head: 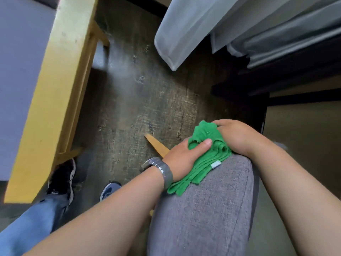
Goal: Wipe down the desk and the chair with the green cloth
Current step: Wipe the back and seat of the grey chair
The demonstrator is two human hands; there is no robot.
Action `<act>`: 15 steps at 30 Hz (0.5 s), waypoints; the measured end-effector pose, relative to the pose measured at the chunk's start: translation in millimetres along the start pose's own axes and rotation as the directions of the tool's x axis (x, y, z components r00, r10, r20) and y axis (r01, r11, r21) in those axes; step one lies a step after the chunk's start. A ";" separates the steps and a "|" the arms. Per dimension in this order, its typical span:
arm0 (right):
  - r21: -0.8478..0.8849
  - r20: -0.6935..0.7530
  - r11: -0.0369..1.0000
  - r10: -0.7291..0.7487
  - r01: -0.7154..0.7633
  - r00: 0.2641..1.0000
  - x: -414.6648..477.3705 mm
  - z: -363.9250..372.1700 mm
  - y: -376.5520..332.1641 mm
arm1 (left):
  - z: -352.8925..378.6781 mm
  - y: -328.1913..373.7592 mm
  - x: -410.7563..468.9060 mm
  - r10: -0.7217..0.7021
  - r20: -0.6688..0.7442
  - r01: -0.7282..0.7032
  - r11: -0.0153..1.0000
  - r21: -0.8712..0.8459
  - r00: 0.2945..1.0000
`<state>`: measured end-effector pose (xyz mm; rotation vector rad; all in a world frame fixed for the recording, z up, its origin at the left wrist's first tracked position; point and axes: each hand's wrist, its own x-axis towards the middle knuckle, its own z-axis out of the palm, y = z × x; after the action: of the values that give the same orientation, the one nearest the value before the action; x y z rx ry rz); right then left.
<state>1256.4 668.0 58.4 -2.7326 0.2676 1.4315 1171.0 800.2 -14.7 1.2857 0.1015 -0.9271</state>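
Head view: the green cloth [203,167] lies bunched on the top edge of the grey chair [203,215], lower right of centre; the left hand [181,156] grips it with thumb across the folds, and the right hand [238,137] curls over its far end. Judgement: the chair step is in hand, the yellow-framed desk [55,89] at upper left standing apart. The next move calls for steady pressure and a stroke along the fabric, cloth spread flatter.

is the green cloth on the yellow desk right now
No, the green cloth lies on top of the grey fabric chair, with the left hand and right hand on it.
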 end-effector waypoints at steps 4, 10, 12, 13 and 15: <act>0.027 -0.061 1.000 0.015 -0.014 0.998 9.4 3.2 7.0 | -6.5 -17.4 68.2 -0.069 0.033 0.064 0.991 0.117 0.997; -0.089 -0.138 0.988 0.110 -0.123 0.984 9.4 2.9 1.4 | -6.5 -20.9 71.8 -0.005 0.068 -0.006 0.987 0.159 0.998; -0.074 -0.157 0.987 0.131 -0.144 0.979 5.3 1.6 0.3 | -10.1 -18.2 45.5 0.041 0.070 -0.052 0.986 0.157 0.997; -0.052 -0.187 0.992 0.103 -0.114 0.977 1.5 1.3 0.1 | -10.8 -16.1 30.0 0.056 0.073 -0.066 0.987 0.144 0.996; -0.077 -0.159 0.995 0.056 -0.069 0.986 -0.2 0.3 0.8 | -8.9 -11.9 -1.0 0.087 0.072 -0.093 0.993 0.080 0.994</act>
<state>1255.9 667.3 58.4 -2.9340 0.3099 1.2694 1166.5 808.4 -26.3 1.3227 -0.0487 -0.9046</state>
